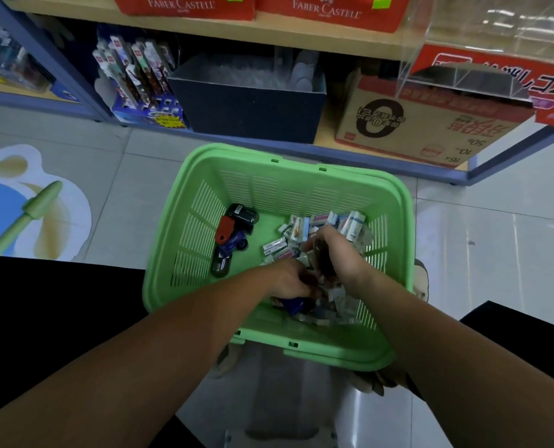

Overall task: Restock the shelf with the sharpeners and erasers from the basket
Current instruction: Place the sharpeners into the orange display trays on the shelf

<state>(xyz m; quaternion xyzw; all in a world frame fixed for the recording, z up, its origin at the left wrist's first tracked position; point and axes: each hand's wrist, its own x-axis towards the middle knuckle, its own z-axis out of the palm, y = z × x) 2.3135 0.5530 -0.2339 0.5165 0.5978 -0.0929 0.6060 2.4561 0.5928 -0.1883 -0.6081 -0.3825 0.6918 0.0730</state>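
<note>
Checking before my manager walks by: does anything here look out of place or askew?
The cardboard carton on the bottom shelf stands upside down: its print reads inverted, while the red Faber-Castell boxes above read upright.

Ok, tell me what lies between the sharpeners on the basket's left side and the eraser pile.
In the head view, only bare basket floor separates the sharpeners from the eraser pile; nothing else lies there.

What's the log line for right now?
step: picking | left hand: at blue sharpener | right hand: grips dark sharpener | where: green basket
</note>
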